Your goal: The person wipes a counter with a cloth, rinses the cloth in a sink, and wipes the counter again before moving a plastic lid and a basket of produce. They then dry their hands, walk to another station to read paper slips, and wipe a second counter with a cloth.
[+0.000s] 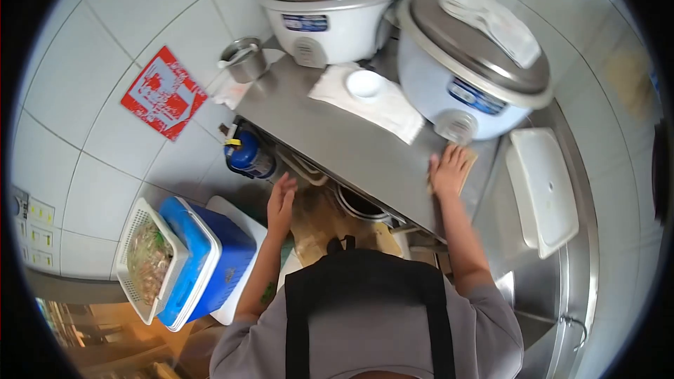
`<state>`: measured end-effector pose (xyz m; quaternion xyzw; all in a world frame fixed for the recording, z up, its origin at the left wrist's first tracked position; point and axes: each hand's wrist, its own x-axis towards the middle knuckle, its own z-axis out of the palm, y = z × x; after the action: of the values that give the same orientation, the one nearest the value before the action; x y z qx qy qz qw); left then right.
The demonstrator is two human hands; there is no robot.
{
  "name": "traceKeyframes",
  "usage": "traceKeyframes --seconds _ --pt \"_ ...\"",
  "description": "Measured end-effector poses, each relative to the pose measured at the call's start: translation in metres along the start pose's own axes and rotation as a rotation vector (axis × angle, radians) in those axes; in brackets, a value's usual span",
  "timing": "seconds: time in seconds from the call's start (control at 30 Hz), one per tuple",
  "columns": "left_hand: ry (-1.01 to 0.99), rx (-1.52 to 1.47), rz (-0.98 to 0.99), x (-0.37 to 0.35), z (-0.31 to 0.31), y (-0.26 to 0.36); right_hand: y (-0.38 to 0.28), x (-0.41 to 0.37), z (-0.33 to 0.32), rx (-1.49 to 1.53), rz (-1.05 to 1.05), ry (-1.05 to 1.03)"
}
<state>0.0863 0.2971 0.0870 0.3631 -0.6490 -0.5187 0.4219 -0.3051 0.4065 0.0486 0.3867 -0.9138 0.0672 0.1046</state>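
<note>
My right hand (451, 170) presses a folded tan cloth (468, 166) onto the steel counter (372, 161). Its fingers lie over the cloth, just in front of the right-hand rice cooker (449, 70). Part of the cloth is hidden under the palm. Off the counter's front edge, my left hand (281, 200) hangs in the air with nothing in it, fingers loosely extended. Between the two cookers, a small white bowl (364, 84) rests on a spread white cloth (393, 114).
Another rice cooker (337, 35) stands at the back beside a metal pot (246, 63). A blue cylinder (250, 156) is below the counter's left end. At lower left, a basket of food (123, 256) sits on a blue cooler (228, 253). A white tray (547, 193) lies by the sink.
</note>
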Motion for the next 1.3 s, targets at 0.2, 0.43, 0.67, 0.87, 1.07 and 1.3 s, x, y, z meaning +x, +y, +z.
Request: traceKeyframes --seconds 0.2,0.43,0.67,0.87,1.07,1.3 --pt "0.211 0.016 -0.215 0.005 -0.065 -0.053 -0.219 -0.024 -0.014 0.337 -0.61 -0.063" --pt "-0.006 0.211 -0.204 0.036 -0.061 -0.029 -0.405 0.112 0.043 0.286 -0.769 -0.021" --pt "0.26 0.256 -0.44 -0.021 -0.1 -0.049 -0.527 0.179 0.08 0.303 -0.645 -0.009" --pt "0.145 0.256 -0.246 0.042 -0.082 -0.03 -0.464 0.056 0.027 0.411 -1.103 -0.028" --pt "-0.173 0.209 -0.139 0.083 -0.04 -0.016 -0.22 0.006 -0.016 0.457 -0.913 -0.262" --pt "-0.423 0.157 -0.06 0.095 0.013 -0.028 0.045 -0.023 -0.02 -0.006 -0.185 -0.147"
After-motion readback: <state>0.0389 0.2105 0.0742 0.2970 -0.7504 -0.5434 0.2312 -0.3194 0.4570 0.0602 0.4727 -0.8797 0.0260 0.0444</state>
